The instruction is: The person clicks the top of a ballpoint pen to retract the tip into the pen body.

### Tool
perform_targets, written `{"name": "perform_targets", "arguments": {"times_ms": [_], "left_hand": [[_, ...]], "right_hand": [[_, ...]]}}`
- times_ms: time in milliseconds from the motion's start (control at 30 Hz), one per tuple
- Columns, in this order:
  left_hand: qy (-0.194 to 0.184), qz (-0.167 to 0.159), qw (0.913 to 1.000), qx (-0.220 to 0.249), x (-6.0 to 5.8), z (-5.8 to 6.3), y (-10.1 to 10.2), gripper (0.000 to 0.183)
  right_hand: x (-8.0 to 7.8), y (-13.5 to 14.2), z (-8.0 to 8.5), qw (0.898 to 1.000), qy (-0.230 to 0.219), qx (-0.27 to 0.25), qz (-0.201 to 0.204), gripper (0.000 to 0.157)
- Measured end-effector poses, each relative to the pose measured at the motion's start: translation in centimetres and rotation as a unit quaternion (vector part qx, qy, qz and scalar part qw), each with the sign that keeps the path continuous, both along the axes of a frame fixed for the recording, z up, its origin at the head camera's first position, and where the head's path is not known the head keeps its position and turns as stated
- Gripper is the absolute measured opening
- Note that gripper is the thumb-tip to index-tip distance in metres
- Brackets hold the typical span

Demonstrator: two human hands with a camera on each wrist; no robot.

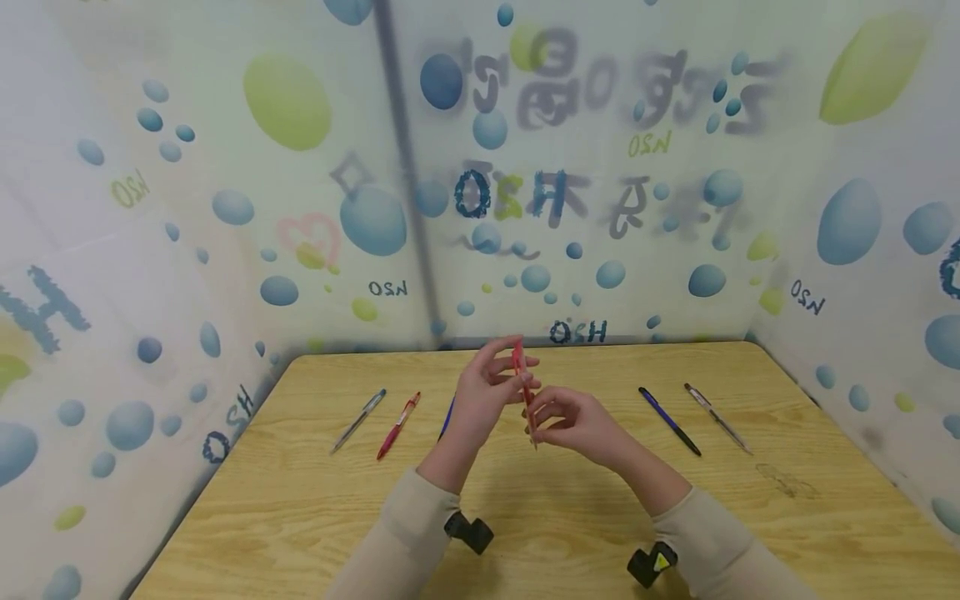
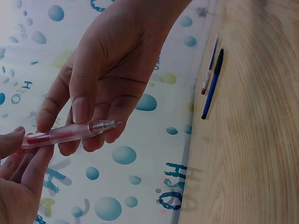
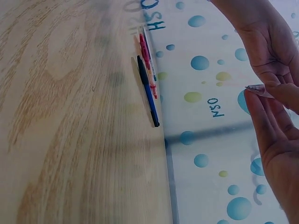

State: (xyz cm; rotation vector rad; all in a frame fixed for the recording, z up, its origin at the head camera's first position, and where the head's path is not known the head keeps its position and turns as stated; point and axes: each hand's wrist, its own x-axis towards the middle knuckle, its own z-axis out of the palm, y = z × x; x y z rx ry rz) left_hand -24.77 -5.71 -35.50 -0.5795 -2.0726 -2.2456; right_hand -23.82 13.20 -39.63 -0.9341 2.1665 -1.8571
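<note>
A clear pen with red inside [image 2: 70, 134] is up above the table, tilted only slightly from upright in the head view, its point down. My left hand [image 1: 480, 396] grips its upper part between thumb and fingers. Lower down, my right hand [image 1: 581, 425] holds the pen near its point, fingers curled toward it. In the left wrist view the right thumb lies over the barrel and fingertips show beneath it. The right wrist view shows just the pen's point [image 3: 254, 87] between the fingers; the rest of the barrel is hidden there.
On the wooden table [image 1: 570, 508] lie a silver pen [image 1: 358, 421], a red pen [image 1: 399, 425] and a blue pen [image 1: 447, 417] partly behind the left hand. A blue-and-black pen [image 1: 670, 421] and a clear pen [image 1: 717, 418] lie right. Patterned curtains [image 1: 525, 275] surround the table.
</note>
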Motion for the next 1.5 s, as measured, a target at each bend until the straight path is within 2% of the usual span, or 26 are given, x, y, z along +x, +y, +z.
{"name": "perform_targets", "arguments": {"times_ms": [500, 1033, 1367, 1500], "left_hand": [[-0.01, 0.009, 0.9999, 0.005, 0.06, 0.04, 0.02, 0.044], [-0.005, 0.017, 0.9998, 0.006, 0.15, 0.48, 0.06, 0.038], [0.017, -0.003, 0.9999, -0.002, 0.11, 0.32, -0.29, 0.045], [0.022, -0.016, 0.9993, -0.025, 0.29, 0.49, -0.58, 0.051]], "right_hand": [[0.34, -0.03, 0.13, 1.0, -0.022, -0.013, 0.002, 0.025], [0.21, 0.0, -0.08, 1.0, -0.001, -0.007, 0.0, 0.022], [0.36, -0.11, -0.04, 1.0, -0.004, 0.0, 0.001, 0.023], [0.47, -0.07, 0.04, 1.0, -0.005, 0.004, 0.003, 0.022]]}}
